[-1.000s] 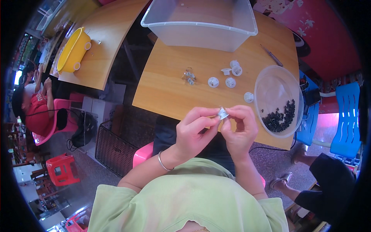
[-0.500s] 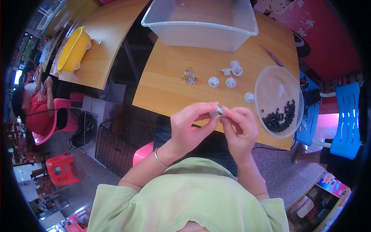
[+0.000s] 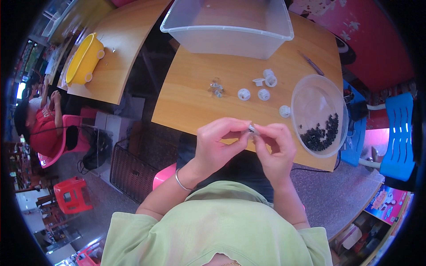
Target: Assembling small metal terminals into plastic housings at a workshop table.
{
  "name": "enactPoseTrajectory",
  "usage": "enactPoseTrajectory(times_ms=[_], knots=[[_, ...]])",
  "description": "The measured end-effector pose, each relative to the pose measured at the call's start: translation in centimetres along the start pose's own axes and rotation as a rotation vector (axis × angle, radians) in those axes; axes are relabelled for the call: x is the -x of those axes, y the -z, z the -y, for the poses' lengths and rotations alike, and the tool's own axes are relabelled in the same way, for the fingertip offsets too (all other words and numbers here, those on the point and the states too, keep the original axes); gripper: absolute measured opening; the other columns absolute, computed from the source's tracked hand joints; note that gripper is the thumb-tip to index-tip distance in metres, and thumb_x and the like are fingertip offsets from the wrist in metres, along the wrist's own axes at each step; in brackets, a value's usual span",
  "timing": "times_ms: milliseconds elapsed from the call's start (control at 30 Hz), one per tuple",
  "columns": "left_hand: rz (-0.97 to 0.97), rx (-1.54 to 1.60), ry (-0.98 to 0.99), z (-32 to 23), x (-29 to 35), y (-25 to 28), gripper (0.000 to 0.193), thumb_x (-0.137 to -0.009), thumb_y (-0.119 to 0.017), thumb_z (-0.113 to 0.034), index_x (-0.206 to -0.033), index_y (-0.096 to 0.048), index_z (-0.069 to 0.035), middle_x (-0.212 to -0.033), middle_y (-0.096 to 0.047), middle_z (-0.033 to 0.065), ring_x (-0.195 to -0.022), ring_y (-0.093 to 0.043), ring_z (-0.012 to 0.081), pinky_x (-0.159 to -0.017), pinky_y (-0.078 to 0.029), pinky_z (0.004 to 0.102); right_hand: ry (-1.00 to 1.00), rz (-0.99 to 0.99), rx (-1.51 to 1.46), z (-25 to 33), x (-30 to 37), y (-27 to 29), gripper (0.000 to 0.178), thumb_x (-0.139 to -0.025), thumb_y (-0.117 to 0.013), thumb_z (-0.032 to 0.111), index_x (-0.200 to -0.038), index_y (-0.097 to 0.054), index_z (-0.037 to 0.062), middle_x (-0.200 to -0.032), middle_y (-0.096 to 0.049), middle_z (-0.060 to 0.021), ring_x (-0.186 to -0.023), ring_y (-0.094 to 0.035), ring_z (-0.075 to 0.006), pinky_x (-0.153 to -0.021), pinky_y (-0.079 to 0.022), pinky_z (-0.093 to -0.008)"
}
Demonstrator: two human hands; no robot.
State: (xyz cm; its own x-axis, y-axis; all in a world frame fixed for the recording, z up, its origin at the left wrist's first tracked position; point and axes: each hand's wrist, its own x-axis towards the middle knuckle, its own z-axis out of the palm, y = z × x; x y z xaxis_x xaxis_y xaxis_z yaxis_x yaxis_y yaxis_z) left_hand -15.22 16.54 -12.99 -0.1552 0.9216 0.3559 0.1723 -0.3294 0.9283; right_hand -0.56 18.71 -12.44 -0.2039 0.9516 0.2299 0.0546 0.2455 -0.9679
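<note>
My left hand [image 3: 220, 141] and my right hand [image 3: 276, 144] meet at the table's near edge. Between their fingertips they pinch a small white plastic part [image 3: 252, 129], mostly covered by the fingers; a dark spot shows on it. Beyond the hands lie several round white plastic parts [image 3: 264, 94], one with its lid flipped out. A small pile of shiny metal pieces [image 3: 216, 90] sits to their left. To the right, a clear round tub [image 3: 316, 84] holds many tiny black parts [image 3: 320, 138].
A large translucent bin [image 3: 226, 42] stands at the table's far side. A slim dark tool [image 3: 311, 63] lies at the far right. On another table at left is a yellow basin [image 3: 83, 60]; a person in red [image 3: 45, 128] sits near it. Blue chairs [image 3: 396, 137] stand at right.
The white part has turned slightly between my fingertips, showing less of its white face. Both hands stay in nearly the same place. At right, the leg by the blue chair has gone from view.
</note>
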Motion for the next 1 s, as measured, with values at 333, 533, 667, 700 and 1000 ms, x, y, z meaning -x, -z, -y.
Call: enactPoseTrajectory(times_ms=[333,533,667,700,1000], knots=[[0.129,-0.62,-0.201,4.0,-5.2,0.7,0.033,-0.074,-0.063,-0.001,-0.107,-0.059,-0.003,-0.1,-0.06,0.0133,-0.091,-0.058,0.0279,-0.08,-0.049,0.0345,-0.037,-0.253,0.507,-5.1,-4.6,11.5,0.013,-0.08,-0.059,-0.002,-0.093,-0.063,-0.0013,-0.086,-0.06,-0.0071,-0.073,-0.06,-0.0145,-0.064,-0.048,-0.0258],[0.202,-0.827,-0.299,6.7,-6.4,-0.8,0.025,-0.076,-0.061,-0.003,-0.101,-0.061,-0.005,-0.101,-0.06,0.0114,-0.092,-0.056,0.0302,-0.079,-0.047,0.0371,-0.095,-0.069,0.706,-3.7,-4.2,14.1,0.012,-0.079,-0.059,-0.001,-0.09,-0.061,-0.0014,-0.082,-0.061,-0.011,-0.073,-0.062,-0.0189,-0.066,-0.049,-0.0283],[0.339,-0.86,-0.198,7.9,-6.4,-0.7,0.019,-0.075,-0.061,-0.002,-0.094,-0.061,-0.005,-0.095,-0.06,0.0107,-0.089,-0.056,0.0298,-0.077,-0.048,0.0371,-0.125,0.156,0.832,-3.6,-3.8,14.3,0.012,-0.076,-0.061,0.001,-0.088,-0.062,0.0007,-0.082,-0.061,-0.012,-0.071,-0.062,-0.0223,-0.065,-0.049,-0.031],[0.335,-0.836,-0.2,8.0,-6.3,-0.7,0.017,-0.075,-0.061,-0.002,-0.091,-0.061,-0.004,-0.093,-0.06,0.0105,-0.089,-0.057,0.0297,-0.076,-0.048,0.037,-0.125,0.154,0.832,-3.8,-3.8,14.0,0.012,-0.076,-0.061,0.001,-0.088,-0.062,0.0007,-0.082,-0.061,-0.012,-0.071,-0.062,-0.0223,-0.065,-0.049,-0.031],[0.334,-0.597,-0.02,6.8,-4.4,0.4,0.015,-0.081,-0.06,-0.004,-0.096,-0.06,-0.003,-0.088,-0.062,0.0091,-0.079,-0.061,0.0211,-0.07,-0.049,0.0301,-0.103,0.237,0.965,-5.0,-4.6,12.9,0.011,-0.074,-0.064,0.006,-0.084,-0.061,0.0021,-0.085,-0.062,-0.0126,-0.073,-0.063,-0.0252,-0.067,-0.049,-0.0343]])
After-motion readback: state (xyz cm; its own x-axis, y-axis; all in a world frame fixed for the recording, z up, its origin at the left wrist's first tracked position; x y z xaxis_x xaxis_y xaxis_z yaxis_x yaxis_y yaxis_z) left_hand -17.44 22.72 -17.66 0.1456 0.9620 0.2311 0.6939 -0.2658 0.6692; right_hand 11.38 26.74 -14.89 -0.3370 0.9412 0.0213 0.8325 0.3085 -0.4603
